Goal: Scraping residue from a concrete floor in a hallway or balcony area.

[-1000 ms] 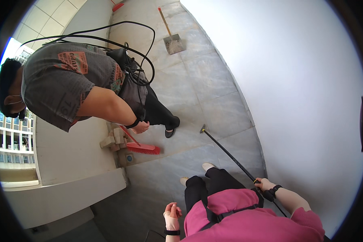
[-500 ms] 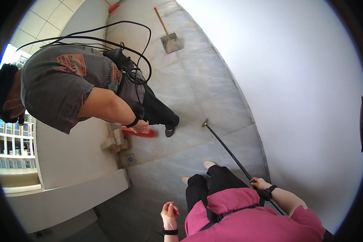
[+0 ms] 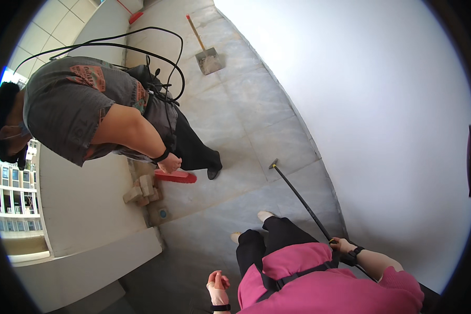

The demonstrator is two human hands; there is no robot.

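Note:
My right hand (image 3: pixel 343 246) is closed around the black pole of a long-handled scraper (image 3: pixel 304 203) by the white wall. The pole slants away from me. Its small flat head, with a yellow collar, rests on the grey tile floor near a tile joint. My left hand (image 3: pixel 218 287) hangs by my left side, fingers loosely bent and a little apart, with nothing in it. At the left, a co-worker bends forward, and their hand (image 3: pixel 170 163) is at a red broom head (image 3: pixel 176 177) low over the floor.
A metal dustpan (image 3: pixel 210 61) with a wooden handle lies on the far floor, debris in it. Bricks (image 3: pixel 141 191) are piled by the low left wall near a round floor drain (image 3: pixel 163 214). Black cables (image 3: pixel 165 52) loop off the co-worker's back. The white wall (image 3: pixel 371 131) bounds the right side.
The scraper head has shifted to the right along the floor, toward the white wall. My view has turned slightly. My left hand stays free at my side.

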